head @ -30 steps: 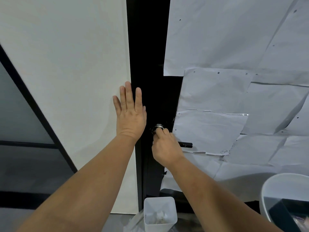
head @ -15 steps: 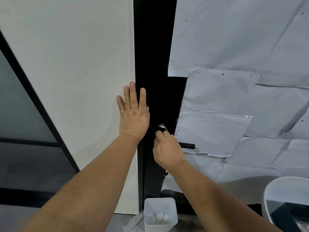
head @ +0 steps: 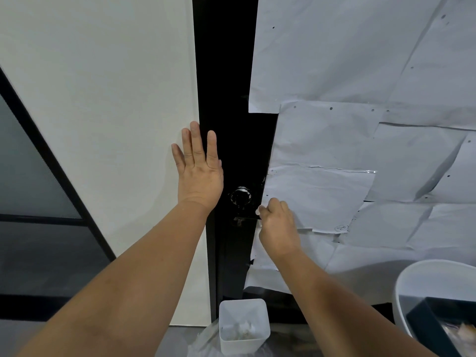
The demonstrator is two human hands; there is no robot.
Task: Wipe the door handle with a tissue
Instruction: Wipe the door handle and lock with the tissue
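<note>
Clenched: my right hand [head: 277, 228] grips tissue [head: 258, 210] on door handle [head: 248, 219] | left hand [head: 199, 173] flat, fingers spread, against door frame [head: 224, 99]

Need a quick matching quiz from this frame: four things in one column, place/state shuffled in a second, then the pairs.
1. left hand
2. right hand
3. round lock
4. small white bin

a. on the floor below the door, crumpled tissue inside
b. flat, fingers spread, on the white wall
c. closed around the door handle
d. uncovered, on the black door

Pairs: 1-b, 2-c, 3-d, 4-a
</note>
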